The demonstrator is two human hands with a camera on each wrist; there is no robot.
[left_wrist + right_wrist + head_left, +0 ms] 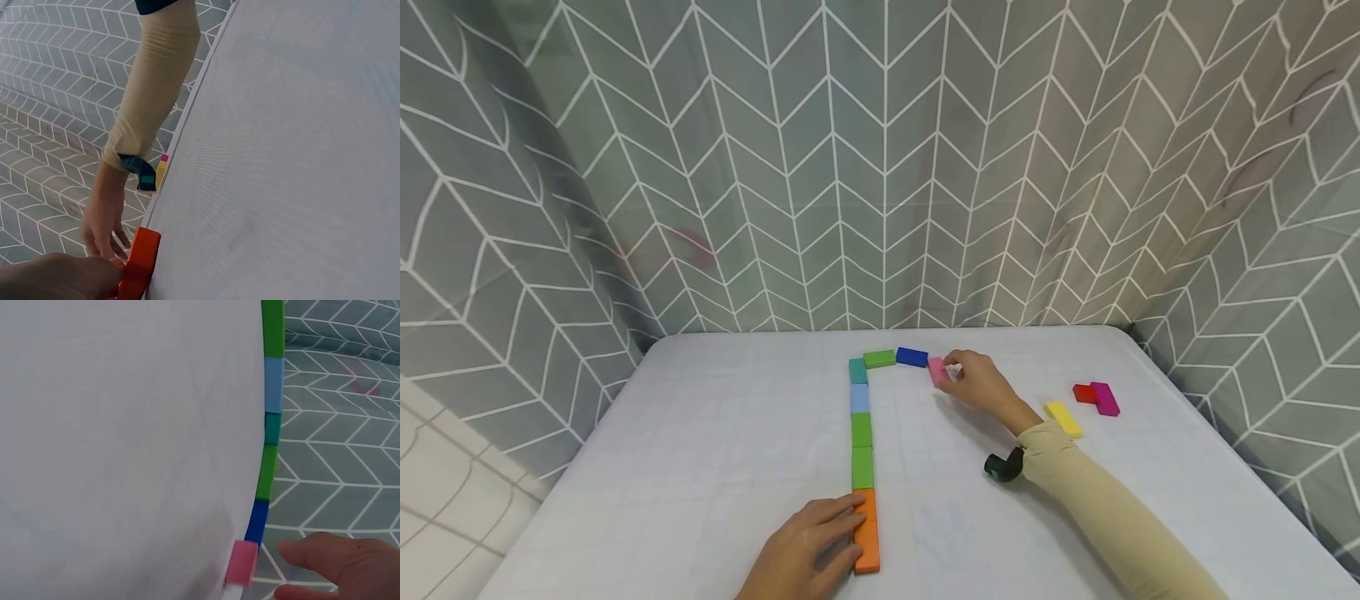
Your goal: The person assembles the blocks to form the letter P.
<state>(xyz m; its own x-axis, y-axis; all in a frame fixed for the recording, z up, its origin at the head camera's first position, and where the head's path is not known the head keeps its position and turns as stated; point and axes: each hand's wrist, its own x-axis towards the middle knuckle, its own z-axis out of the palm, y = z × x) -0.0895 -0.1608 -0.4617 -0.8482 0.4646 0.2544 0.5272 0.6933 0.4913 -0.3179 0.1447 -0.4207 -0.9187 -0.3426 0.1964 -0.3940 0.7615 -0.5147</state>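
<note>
Your right hand (981, 385): thumb and fingers curve, parted a little, just beside the pink block (936, 374).
Your left hand (808, 543): fingers lie on the orange block (869, 546), touching it.
Pink block: next to the blue block (912, 357), ending the row (862, 429).
Right sleeve (1105, 500): you stretch diagonally forward and inward, near the yellow block (1065, 420).

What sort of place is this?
Probably a small screened-off tabletop workspace indoors, though I can't tell what building. Patterned grey curtains surround a white-covered table, and coloured blocks lie on it.
</note>
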